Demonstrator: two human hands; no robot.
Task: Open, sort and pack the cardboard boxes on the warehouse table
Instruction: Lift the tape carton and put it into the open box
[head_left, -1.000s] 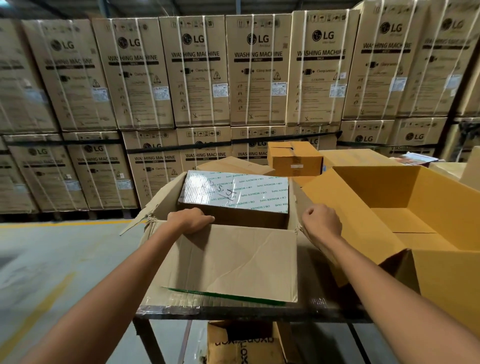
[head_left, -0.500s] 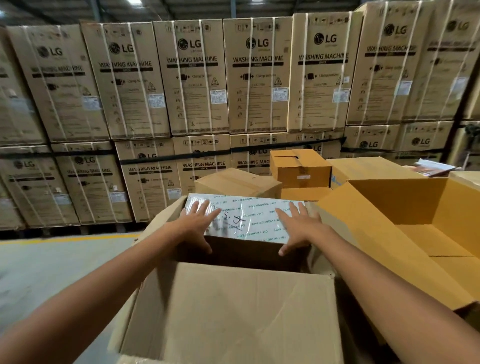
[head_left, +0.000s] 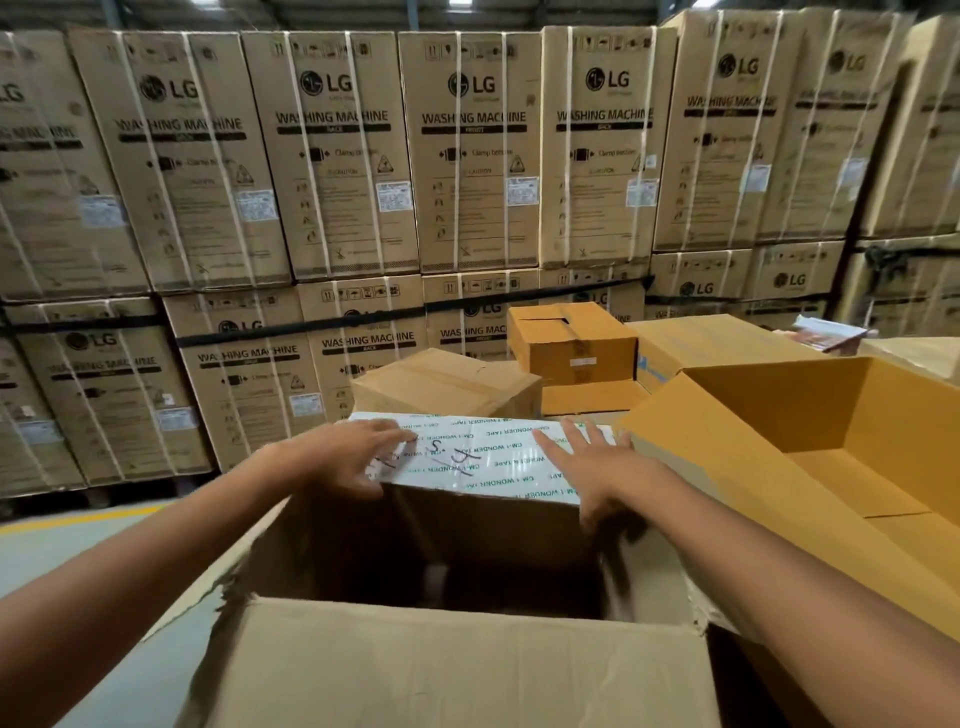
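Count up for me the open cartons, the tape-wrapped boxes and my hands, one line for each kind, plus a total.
Open cartons: 2, the brown carton and the orange carton
Tape-wrapped boxes: 1, the tape-wrapped box in the brown carton
Hands: 2, left hand and right hand, both on that box's top
Total: 5

Bare left hand, bare right hand, bare forearms
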